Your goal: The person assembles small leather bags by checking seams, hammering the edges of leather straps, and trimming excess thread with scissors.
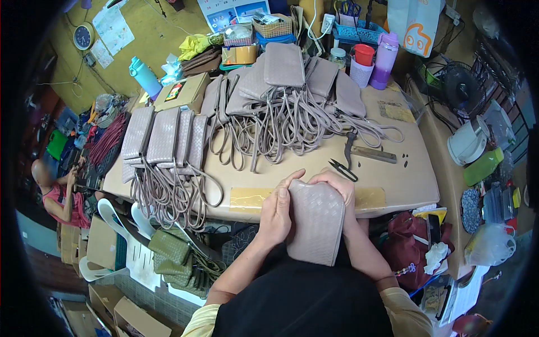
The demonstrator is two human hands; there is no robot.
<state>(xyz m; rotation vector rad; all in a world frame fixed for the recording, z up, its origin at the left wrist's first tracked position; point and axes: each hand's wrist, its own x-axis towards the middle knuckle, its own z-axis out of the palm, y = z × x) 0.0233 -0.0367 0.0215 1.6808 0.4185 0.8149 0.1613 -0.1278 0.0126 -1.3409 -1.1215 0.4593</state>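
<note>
The woven taupe pouch (316,220) was upright at the near edge of the desk (292,182), in front of the person's black apron (303,303). The left hand (337,188) gripped its upper right side, fingers curled over the top; the right hand (276,212) pressed its upper left side, fingers extended. Just beyond lay a strip of brown tape (245,199), partly behind the hands. Black thread snips (343,169) lay near the left hand, beside a flat bar (373,154). Farther back, heaped pouches (283,64) with tangled wrist straps (281,129) crowded the middle, and another stack (164,132) filled the left side of the desk.
</note>
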